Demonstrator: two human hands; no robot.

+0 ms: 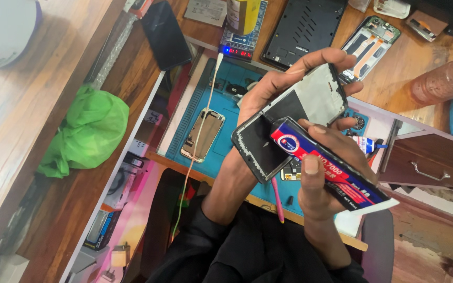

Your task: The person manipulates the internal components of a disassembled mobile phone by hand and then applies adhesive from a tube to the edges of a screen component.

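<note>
My left hand [268, 91] holds a black phone frame [294, 112] tilted above the blue work mat [226, 110], fingers wrapped over its top edge. The frame's inside faces me, part black, part white. My right hand [323, 181] grips a red, blue and black glue tube [326, 167]. The tube's black nozzle rests against the frame's inner black area near its lower half.
A bare metal phone chassis [203, 133] lies on the mat beside a white cable [197, 141]. Behind are a black phone [166, 34], an opened phone [370, 42], a black back cover [302, 29] and a small meter with red digits [237, 51]. A green bag [87, 131] lies left, a wooden drawer [431, 157] right.
</note>
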